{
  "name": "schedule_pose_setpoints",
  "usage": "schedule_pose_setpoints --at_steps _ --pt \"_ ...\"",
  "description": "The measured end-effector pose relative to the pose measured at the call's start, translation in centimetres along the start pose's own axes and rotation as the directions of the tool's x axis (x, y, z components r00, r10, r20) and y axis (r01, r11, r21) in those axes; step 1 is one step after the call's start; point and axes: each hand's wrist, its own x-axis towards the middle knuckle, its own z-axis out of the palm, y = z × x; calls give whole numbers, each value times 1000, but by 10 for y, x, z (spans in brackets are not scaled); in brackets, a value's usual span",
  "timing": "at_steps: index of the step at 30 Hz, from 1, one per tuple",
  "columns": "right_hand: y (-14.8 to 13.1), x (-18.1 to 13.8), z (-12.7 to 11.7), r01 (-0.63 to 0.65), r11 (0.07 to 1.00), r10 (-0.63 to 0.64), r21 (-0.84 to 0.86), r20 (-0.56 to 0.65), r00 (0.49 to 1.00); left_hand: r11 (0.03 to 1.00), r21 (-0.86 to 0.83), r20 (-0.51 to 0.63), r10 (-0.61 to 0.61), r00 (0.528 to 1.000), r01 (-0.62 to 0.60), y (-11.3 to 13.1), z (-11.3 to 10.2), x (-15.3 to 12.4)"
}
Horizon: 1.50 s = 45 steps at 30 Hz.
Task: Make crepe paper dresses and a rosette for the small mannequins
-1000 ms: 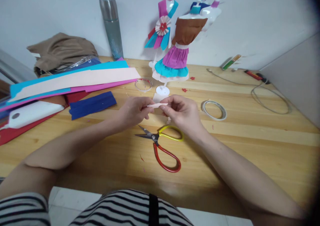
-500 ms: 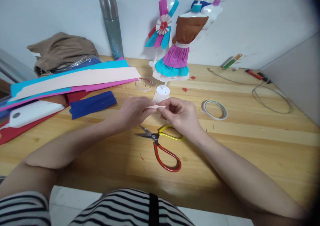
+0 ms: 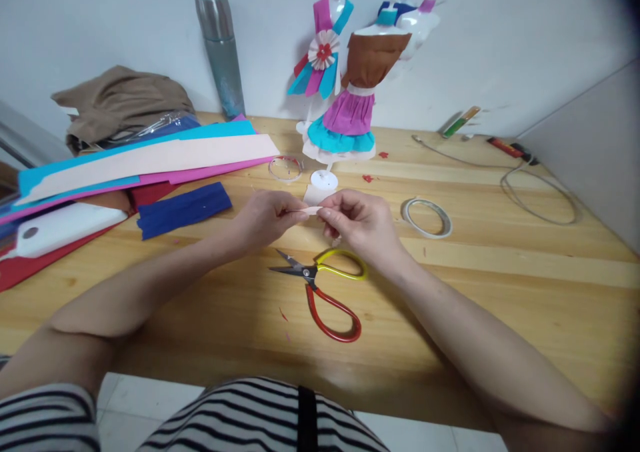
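Observation:
My left hand (image 3: pixel 267 217) and my right hand (image 3: pixel 357 222) meet above the wooden table (image 3: pixel 500 285), both pinching a small pale pink paper strip (image 3: pixel 311 209) between thumb and fingertips. Just below my hands lie scissors (image 3: pixel 323 291) with one yellow and one red handle, blades pointing left. Beyond my hands stands a paper-dressed doll (image 3: pixel 357 85) on a white round base (image 3: pixel 324 180), with a second dressed doll (image 3: pixel 323 49) behind it.
Long sheets of crepe paper (image 3: pixel 145 159) in pink, blue and peach lie at left, with a folded dark blue piece (image 3: pixel 184 209). A tape ring (image 3: pixel 427 217) sits right of my hands, a clear ring (image 3: pixel 286 168), a steel flask (image 3: pixel 221 52), brown cloth (image 3: pixel 120 99), and a wire loop (image 3: pixel 540 195).
My right hand's fingers have slid left along the strip toward my left hand, so less of the strip shows between them. Nothing else on the table has moved.

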Motion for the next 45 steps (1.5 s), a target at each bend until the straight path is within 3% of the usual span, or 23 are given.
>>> schedule_pose_setpoints --at_steps 4,9,16,27,34,38,42,45 --pt "5 0 2 65 997 -64 -50 27 998 999 -34 -9 -19 1000 19 1 1 -1" --pt "6 -1 3 73 992 -70 -98 34 997 998 24 -11 56 998 -56 5 2 -1" --pt "-2 -3 0 70 992 -69 -105 13 998 976 119 98 169 981 -180 5 -2 0" --pt "-1 -5 4 123 981 -119 -149 38 992 844 484 178 163 970 -230 -7 12 -4" --pt "-3 -6 4 93 989 -90 -116 27 996 772 609 173 95 980 -183 -5 13 -4" --pt "-5 -6 4 70 997 -70 -45 4 998 787 594 130 113 985 -169 -6 14 -4" --pt "-4 -6 4 72 995 -72 -76 1 997 848 480 77 216 973 -226 -5 13 -5" --pt "-3 -8 5 84 991 -84 -105 2 996 884 397 98 227 969 -247 1 10 -7"
